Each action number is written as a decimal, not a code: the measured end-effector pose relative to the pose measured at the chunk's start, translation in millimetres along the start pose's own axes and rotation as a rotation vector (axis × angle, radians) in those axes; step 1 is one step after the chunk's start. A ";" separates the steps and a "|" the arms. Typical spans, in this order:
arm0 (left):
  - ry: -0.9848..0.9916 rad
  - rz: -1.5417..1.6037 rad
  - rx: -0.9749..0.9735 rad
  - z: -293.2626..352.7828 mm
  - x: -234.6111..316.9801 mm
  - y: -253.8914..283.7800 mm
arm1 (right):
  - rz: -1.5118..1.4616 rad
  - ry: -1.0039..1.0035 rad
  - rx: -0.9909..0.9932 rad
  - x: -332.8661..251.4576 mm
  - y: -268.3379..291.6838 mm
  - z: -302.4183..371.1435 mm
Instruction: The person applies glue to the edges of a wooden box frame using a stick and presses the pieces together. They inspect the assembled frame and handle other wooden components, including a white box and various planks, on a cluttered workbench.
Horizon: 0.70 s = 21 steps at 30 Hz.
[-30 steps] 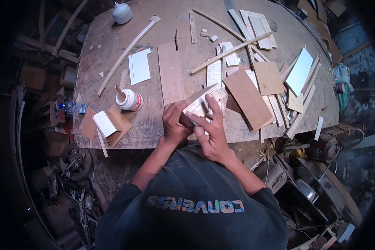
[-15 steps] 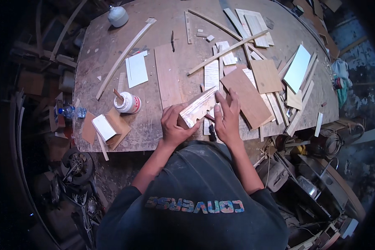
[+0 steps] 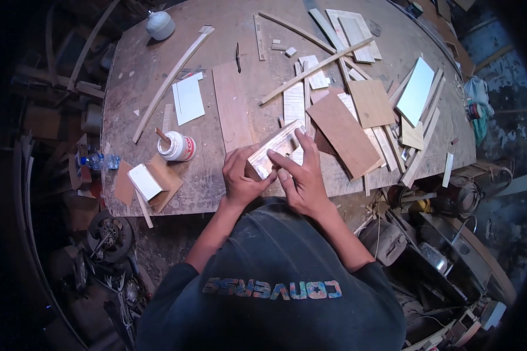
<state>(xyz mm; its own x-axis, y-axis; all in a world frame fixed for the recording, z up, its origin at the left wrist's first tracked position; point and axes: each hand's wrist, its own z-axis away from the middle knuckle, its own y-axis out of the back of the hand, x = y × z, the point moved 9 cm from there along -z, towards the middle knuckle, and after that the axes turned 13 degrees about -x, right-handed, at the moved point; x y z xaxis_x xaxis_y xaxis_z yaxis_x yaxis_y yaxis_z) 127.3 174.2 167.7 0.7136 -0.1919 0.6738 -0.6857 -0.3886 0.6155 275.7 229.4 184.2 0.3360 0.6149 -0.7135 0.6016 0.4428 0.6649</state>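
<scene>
Gripping the wooden block (image 3: 276,143), angled lengthwise forward-right, our left hand (image 3: 240,178) faces our right hand (image 3: 304,180), fingers parted upon it.

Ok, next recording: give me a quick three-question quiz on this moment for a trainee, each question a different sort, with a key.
1. True or false: the left hand holds the wooden piece, while the right hand is clear of it.
2. Where is the white tub? A) to the right of both hands; B) to the left of both hands; C) between the hands.
3. What pokes up out of that tub?

Key:
1. False: the right hand touches the piece too.
2. B.
3. A brown stick.
</scene>
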 end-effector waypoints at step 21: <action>0.391 0.122 0.140 47.4 -86.4 24.9 | 0.126 -0.671 -0.099 241.0 -85.7 65.8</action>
<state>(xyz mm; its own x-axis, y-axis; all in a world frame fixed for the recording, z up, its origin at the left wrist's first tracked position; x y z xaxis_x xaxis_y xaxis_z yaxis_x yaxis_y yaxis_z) 55.3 138.4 105.4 0.5016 0.1013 0.8592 -0.7165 -0.5079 0.4782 352.8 296.8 -59.3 0.7942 0.1423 -0.5907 0.4702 0.4719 0.7458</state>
